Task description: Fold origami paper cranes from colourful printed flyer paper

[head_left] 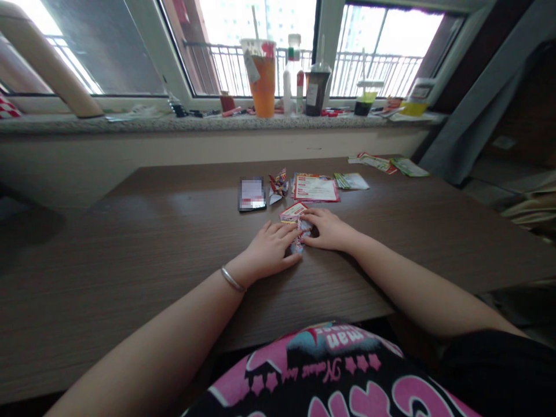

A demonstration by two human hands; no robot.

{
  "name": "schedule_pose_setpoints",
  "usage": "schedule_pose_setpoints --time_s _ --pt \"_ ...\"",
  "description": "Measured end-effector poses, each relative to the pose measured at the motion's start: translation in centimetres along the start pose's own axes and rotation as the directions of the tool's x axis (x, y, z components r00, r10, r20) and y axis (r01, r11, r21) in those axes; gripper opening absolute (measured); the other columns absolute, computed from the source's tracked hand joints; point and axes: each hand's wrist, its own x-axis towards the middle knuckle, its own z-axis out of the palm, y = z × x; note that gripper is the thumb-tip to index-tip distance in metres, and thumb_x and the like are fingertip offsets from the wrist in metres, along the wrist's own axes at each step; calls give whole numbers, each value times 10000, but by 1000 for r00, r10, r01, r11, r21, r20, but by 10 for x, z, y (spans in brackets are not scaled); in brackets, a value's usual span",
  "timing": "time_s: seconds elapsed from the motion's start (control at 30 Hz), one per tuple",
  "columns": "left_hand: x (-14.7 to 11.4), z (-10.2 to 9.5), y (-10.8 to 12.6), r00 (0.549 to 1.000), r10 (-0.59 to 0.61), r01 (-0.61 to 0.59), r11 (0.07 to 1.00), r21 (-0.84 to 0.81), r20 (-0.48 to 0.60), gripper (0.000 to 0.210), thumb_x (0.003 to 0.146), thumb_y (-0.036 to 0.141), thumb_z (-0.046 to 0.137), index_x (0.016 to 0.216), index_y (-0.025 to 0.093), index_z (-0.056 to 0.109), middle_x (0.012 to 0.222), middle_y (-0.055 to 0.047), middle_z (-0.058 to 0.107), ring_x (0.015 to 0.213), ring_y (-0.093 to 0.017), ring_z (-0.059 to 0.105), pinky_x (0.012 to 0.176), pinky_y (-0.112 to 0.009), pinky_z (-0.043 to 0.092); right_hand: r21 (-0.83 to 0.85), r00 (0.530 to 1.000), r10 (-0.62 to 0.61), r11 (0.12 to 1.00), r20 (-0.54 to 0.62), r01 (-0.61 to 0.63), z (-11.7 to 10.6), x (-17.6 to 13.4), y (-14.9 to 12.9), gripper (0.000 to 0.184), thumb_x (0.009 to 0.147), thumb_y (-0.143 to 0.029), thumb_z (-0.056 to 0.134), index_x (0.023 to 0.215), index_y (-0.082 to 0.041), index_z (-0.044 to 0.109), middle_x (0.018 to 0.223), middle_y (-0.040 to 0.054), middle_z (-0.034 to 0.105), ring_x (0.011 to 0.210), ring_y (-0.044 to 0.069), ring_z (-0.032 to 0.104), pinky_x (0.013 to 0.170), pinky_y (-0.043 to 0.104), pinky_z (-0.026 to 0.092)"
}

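A small folded piece of printed paper, blue, white and red, lies on the table between my two hands. My left hand rests with its fingers stretched out flat over the paper's left side, the thumb apart. From the other side, my right hand is curved, with its thumb and fingertips on the paper's right edge. The fingers hide part of the paper. Just beyond them lies a red-edged printed card. Farther off stands a crumpled, colourful folded paper shape.
A phone or small tablet lies left of the folded shape. To the right are a stack of red-bordered cards, green-edged cards and more cards. An orange drink cup and other drinks line the windowsill.
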Motion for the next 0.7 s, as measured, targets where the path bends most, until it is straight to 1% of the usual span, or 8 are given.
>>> schedule_pose_setpoints --time_s 0.13,0.2,0.27,0.37,0.47,0.57,0.7 --pt "0 0 1 1000 2 -2 1000 9 5 594 913 512 476 1407 183 459 1454 -106 483 1318 -299 419 1126 -501 264 18 999 38 999 12 -38 5 -3 -7 832 702 -548 713 1392 -155 466 1500 190 355 1395 372 282 1132 532 266" --pt "-1 0 1 1000 5 -5 1000 10 -6 592 914 513 474 1404 181 462 1451 -107 486 1316 -298 421 1123 -495 269 38 998 51 998 33 -52 8 -3 -9 878 683 -541 726 1413 -157 425 1533 192 290 1427 377 213 1146 544 238" --pt "-1 0 1 1000 6 -6 1000 7 -15 600 912 519 476 1406 180 458 1454 -107 483 1316 -295 423 1125 -485 269 55 997 46 997 59 -49 10 -3 -10 898 686 -530 719 1429 -150 387 1544 189 263 1445 370 176 1162 541 211" --pt "-1 1 1 1000 1 -1 1000 -1 -10 610 912 521 475 1416 179 446 1461 -102 477 1320 -298 420 1129 -480 268 79 996 17 997 88 -24 14 -2 -8 915 698 -520 700 1446 -136 338 1543 183 261 1457 356 157 1178 537 178" --pt "0 1 0 1000 5 -5 1000 -9 -5 624 912 529 466 1425 175 437 1468 -96 470 1334 -297 405 1133 -462 276 105 995 10 994 96 -20 18 0 -4 919 693 -505 695 1449 -150 311 1520 170 301 1457 350 161 1176 547 173" --pt "1 1 0 1000 22 -22 1000 -11 -3 628 911 519 469 1427 164 437 1471 -95 466 1343 -287 396 1139 -417 286 110 995 50 992 91 -60 19 2 0 893 685 -486 689 1428 -150 326 1503 167 317 1451 359 165 1164 562 186" --pt "1 1 1 1000 20 -20 1000 -7 10 620 914 502 468 1428 155 440 1473 -98 461 1344 -290 395 1142 -413 291 103 990 108 988 95 -118 17 4 3 833 693 -439 679 1396 -126 360 1479 183 340 1425 365 220 1154 563 201"
